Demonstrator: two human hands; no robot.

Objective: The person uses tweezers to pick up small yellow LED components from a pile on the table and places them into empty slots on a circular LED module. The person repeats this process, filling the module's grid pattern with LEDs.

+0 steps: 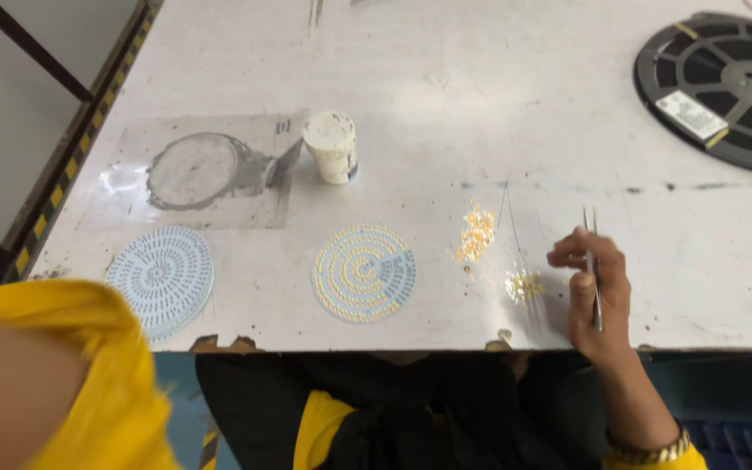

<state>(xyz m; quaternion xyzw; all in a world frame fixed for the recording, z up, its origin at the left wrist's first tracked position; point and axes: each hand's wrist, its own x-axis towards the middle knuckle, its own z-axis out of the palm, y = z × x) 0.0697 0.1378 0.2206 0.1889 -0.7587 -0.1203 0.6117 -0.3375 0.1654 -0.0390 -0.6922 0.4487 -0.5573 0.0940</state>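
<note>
A worn, scratched grey metal bench (446, 78) fills most of the view, with soft light reflecting on its surface. Its left edge has a yellow-and-black striped band (71, 161). Beyond it lies a plain grey floor (2, 113).

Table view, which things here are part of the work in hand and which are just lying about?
In use:
right hand holding tweezers
yellow chips
smaller chip pile
populated round board

Lying about:
bare round board
white cup
stencil sheet
black reel

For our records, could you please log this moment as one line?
right hand: holds thin metal tweezers | left hand: unseen | round populated board: on table
</note>
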